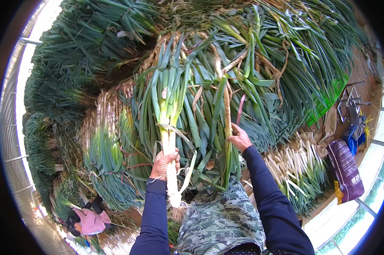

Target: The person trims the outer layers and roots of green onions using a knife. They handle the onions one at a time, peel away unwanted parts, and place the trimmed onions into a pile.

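My left hand [167,164] grips the white stalks of a few green onions [168,137], their roots towards me and green leaves pointing away. To the right, my right hand [239,138] is at a dirt-brown stalk of another green onion [227,108], with thumb and fingers against it; its green leaves hang towards my camouflage-patterned garment. Both hands are above a large heap of green onions [198,118]. A thin pinkish strip [241,108] rises just beyond the right hand. The undersides of both hands' fingers are partly hidden.
Tied bundles of green onions [105,149] lie at left. At right are cleaned green onions [297,165], a green plastic crate [327,102], a purple printed sack [346,170] and a metal frame [350,100]. A person in pink [91,220] is at lower left.
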Available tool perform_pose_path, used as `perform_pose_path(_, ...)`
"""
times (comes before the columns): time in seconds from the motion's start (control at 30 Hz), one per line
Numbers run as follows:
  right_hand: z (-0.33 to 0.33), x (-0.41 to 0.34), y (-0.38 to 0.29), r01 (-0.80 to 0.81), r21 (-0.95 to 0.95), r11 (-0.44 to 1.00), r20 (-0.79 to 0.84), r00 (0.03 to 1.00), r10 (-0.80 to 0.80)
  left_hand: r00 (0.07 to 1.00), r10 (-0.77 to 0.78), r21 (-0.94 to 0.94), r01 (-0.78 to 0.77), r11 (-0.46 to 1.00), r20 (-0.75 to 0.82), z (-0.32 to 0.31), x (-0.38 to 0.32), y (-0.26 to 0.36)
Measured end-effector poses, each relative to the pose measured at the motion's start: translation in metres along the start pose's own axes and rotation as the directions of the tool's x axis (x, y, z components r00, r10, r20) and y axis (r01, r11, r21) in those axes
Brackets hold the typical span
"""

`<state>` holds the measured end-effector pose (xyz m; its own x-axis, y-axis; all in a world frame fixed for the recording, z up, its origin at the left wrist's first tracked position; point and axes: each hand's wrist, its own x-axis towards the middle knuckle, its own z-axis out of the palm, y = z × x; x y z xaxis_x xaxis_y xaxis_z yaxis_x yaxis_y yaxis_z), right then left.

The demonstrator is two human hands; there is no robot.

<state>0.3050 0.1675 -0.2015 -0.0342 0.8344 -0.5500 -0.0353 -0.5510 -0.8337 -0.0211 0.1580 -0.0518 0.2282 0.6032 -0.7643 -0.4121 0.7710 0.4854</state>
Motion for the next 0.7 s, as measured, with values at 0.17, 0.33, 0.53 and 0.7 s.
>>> perform_pose_path(0.17, -0.003, -0.047, -0.045, 0.053, 0.120, 0.991, 0.073, 0.995, -0.062, 0.998, -0.056, -0.042, 0.058, 0.997, 0.039, -0.025, -0.017, -0.002)
perform_pose_path(0.33, -0.016, -0.083, -0.138, 0.215, 0.083, 0.973, -0.170, 0.965, -0.199, 0.990, -0.101, -0.086, 0.110, 0.990, 0.095, -0.042, -0.032, -0.004)
perform_pose_path(0.53, 0.046, -0.088, -0.196, 0.462, -0.429, 0.776, 0.192, 0.887, -0.421, 0.979, -0.083, -0.123, 0.107, 0.987, 0.184, -0.047, -0.069, -0.015)
perform_pose_path(0.7, 0.120, -0.107, -0.177, 0.752, -0.545, 0.370, 0.608, 0.659, -0.444, 0.938, -0.136, -0.279, 0.231, 0.932, 0.320, -0.059, -0.116, -0.034)
